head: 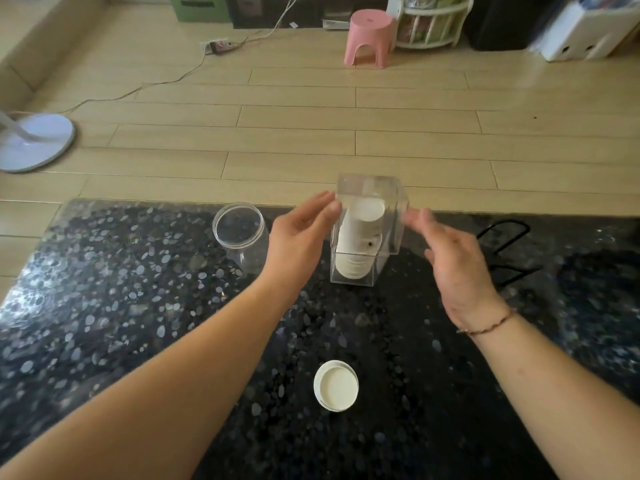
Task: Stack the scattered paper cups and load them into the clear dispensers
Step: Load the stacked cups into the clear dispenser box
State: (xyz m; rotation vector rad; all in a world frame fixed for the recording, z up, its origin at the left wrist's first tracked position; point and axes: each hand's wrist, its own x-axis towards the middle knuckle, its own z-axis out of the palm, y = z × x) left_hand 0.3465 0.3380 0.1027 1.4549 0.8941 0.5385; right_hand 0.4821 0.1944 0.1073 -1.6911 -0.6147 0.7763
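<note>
No grip; two clear dispensers [367, 230]

No text, label, brand, number or sign can be read anywhere in the view; the stacked paper cups [360, 244] inside the square clear dispenser [369, 230] show plain white sides with one small dark mark too tiny to make out; the white lid [336, 385] on the table [104, 306] is blank; the boxes along the far wall are blurred.

Glossy speckled stone table [138, 306]; clear plastic dispenser [391, 216]; matt paper cups [360, 237]
</note>
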